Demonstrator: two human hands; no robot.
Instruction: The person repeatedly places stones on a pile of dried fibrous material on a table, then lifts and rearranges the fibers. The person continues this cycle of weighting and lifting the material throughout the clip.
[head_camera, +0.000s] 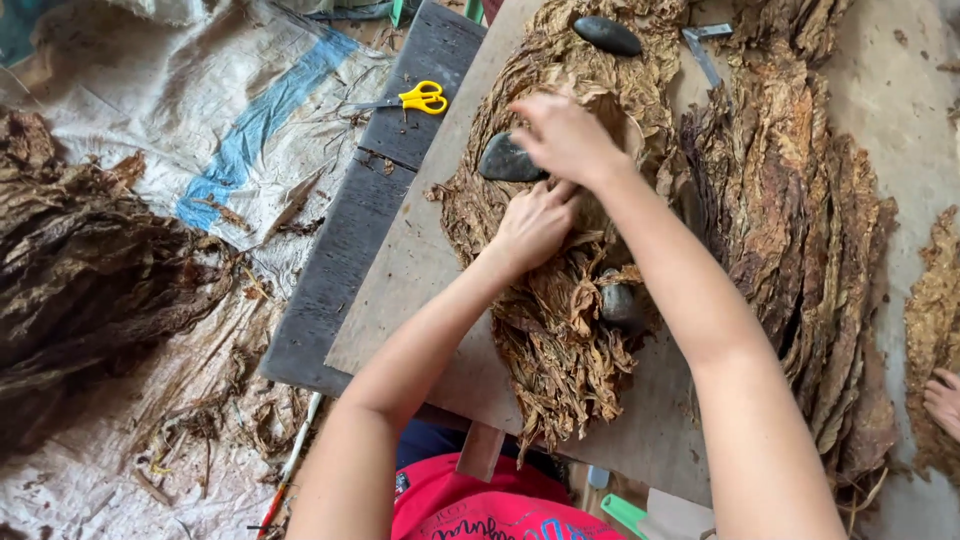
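Left hand (535, 222) fingers curled into dried leaves (560, 330); right hand (565, 135) blurred above, grip unclear

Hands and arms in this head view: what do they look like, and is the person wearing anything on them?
Both arms are bare up to the picture's lower edge: no sleeves, gloves, watch or bracelets show. The left hand and right hand carry no visible rings. The only clothing in view is a red top with printed lettering.
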